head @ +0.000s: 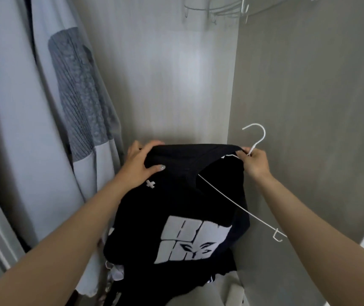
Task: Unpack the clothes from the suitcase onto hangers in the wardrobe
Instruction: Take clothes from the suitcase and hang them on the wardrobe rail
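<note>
A black T-shirt with a white block print hangs in front of me inside the wardrobe. My left hand grips its collar edge on the left. My right hand pinches the neck of a white wire hanger together with the collar's right side. The hanger's hook sticks up above my right hand. One hanger arm runs through the neck opening; its other arm slants down to the lower right, outside the shirt. The suitcase is out of view.
A pale blue-grey garment with a grey textured panel hangs at the left. Several empty white hangers hang at the top. The wardrobe's back wall and right side wall close the space.
</note>
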Tool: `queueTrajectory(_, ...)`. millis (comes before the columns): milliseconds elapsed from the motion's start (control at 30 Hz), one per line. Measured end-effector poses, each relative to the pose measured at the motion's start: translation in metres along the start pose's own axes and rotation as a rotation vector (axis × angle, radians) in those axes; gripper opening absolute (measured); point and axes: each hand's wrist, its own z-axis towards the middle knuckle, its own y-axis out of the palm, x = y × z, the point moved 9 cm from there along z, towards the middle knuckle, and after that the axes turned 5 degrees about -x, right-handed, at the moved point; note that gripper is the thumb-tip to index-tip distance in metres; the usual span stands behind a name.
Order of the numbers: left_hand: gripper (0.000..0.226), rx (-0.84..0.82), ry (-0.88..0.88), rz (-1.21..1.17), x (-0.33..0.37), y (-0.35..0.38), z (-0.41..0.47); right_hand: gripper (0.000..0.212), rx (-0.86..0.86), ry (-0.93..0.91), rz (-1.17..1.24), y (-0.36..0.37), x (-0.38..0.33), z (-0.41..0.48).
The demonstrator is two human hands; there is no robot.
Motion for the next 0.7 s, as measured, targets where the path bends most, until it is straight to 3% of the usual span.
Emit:
queueTrajectory(100, 0.018, 0.129, 0.008, 0.070, -0.004, -0.028, 0.011, 0.023, -0.090, -0.060, -0.142, 0.016, -0.008, -0.004)
queueTrajectory(233, 0.018, 0.177, -0.115, -0.001, -0.014, -0.048, 0.021, 0.036, -0.089, -0.224, -0.389, 0.032, -0.031, -0.021)
queueTrajectory(300, 0.019, 0.162, -0.148, -0.039, -0.017, -0.050, 0.023, 0.033, -0.087, -0.266, -0.293, 0.037, -0.042, -0.028)
queueTrajectory(433, 0.018, 0.021, -0.131, -0.121, -0.014, -0.043, 0.026, 0.035, -0.155, -0.174, 0.224, 0.051, -0.048, -0.036)
queueTrajectory(567, 0.020, 0.027, -0.088, -0.111, -0.014, -0.054, 0.027, 0.036, -0.157, -0.102, 0.315, 0.062, -0.036, -0.044)
queueTrajectory(700, 0.042, 0.110, -0.091, -0.090, -0.025, -0.081, 0.030, 0.038, -0.091, -0.067, 0.365, 0.056, -0.029, -0.048)
